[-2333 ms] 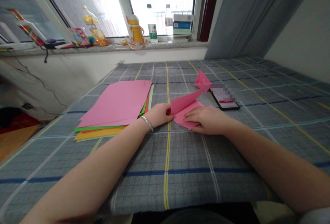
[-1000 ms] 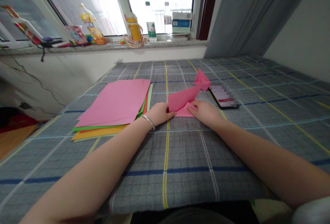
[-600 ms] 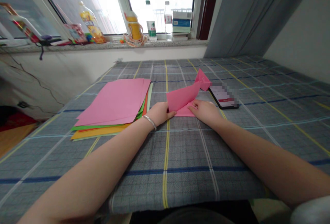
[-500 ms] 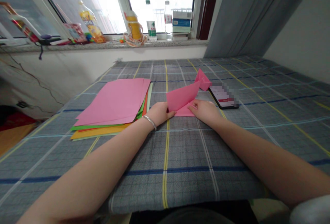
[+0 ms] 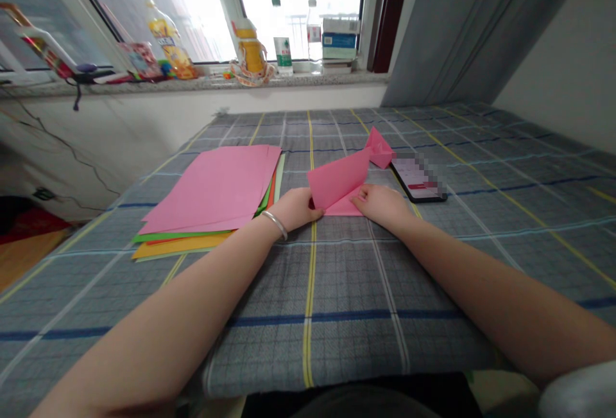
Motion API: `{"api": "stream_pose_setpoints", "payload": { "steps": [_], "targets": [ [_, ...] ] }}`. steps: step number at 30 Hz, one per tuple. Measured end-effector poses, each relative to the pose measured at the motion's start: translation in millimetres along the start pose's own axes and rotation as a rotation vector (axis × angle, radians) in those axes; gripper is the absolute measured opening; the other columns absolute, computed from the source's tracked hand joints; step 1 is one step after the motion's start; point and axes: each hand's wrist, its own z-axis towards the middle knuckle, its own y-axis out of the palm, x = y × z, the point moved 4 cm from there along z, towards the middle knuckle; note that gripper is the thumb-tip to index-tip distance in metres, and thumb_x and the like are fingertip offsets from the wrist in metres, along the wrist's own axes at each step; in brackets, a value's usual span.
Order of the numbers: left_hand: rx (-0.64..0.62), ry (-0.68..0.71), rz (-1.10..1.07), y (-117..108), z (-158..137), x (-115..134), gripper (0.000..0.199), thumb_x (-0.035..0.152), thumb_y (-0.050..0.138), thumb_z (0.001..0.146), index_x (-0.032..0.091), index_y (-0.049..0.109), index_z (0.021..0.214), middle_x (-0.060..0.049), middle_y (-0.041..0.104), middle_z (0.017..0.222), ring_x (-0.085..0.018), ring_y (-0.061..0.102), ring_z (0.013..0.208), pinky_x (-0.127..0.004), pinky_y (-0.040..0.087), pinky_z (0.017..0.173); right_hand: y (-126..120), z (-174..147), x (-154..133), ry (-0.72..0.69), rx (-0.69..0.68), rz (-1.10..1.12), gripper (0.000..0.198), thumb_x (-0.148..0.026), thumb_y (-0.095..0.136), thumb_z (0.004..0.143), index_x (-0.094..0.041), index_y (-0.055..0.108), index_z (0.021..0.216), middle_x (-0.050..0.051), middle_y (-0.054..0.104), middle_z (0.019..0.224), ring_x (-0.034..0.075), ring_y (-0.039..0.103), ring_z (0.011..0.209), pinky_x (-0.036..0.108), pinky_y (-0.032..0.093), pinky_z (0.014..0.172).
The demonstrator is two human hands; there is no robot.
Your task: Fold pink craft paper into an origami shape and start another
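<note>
A pink sheet of paper [image 5: 339,177] stands partly folded on the tablecloth, one flap raised at a slant and the lower part lying flat. My left hand [image 5: 298,208], with a silver bangle at the wrist, pinches its left edge between thumb and fingers. On the flat part at the right, my right hand [image 5: 382,205] presses with curled fingers, its thumb and index finger close together on the paper. Just behind the raised flap sits a folded pink paper piece [image 5: 379,148], touching or very near a phone [image 5: 418,178].
To the left lies a stack of coloured paper [image 5: 216,187], pink on top with green, orange and yellow beneath. A checked grey tablecloth [image 5: 346,277] covers the table. Bottles [image 5: 314,36], a yellow cup [image 5: 251,52] and boxes [image 5: 339,42] line the windowsill behind.
My left hand has shifted slightly left, and the raised flap of the pink paper has moved a little left with it. My right hand has stayed almost in place.
</note>
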Motion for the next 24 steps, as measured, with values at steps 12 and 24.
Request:
{"api": "stream_pose_setpoints", "payload": {
  "steps": [12,24],
  "targets": [
    [-0.119,-0.087,-0.591,3,0,-17,0.022,0.036,0.054,0.081,0.015,0.060,0.084,-0.004,0.067,0.075,-0.012,0.061,0.062,-0.025,0.051,0.064,0,-1,1,0.021,0.002,0.030,0.035,-0.049,0.044,0.085,-0.022,0.066,0.085,0.007,0.071,0.086,0.023,0.063,0.077,0.030,0.034,0.058],
    [0.059,-0.023,-0.126,9,-1,-4,0.029,0.038,0.061,0.079,0.016,0.066,0.098,-0.006,0.071,0.089,-0.020,0.064,0.077,-0.027,0.045,0.065,0,-1,2,0.035,0.005,0.002,0.036,-0.052,0.045,0.085,-0.022,0.066,0.087,0.008,0.070,0.087,0.023,0.063,0.079,0.031,0.037,0.060]
  ]
}}
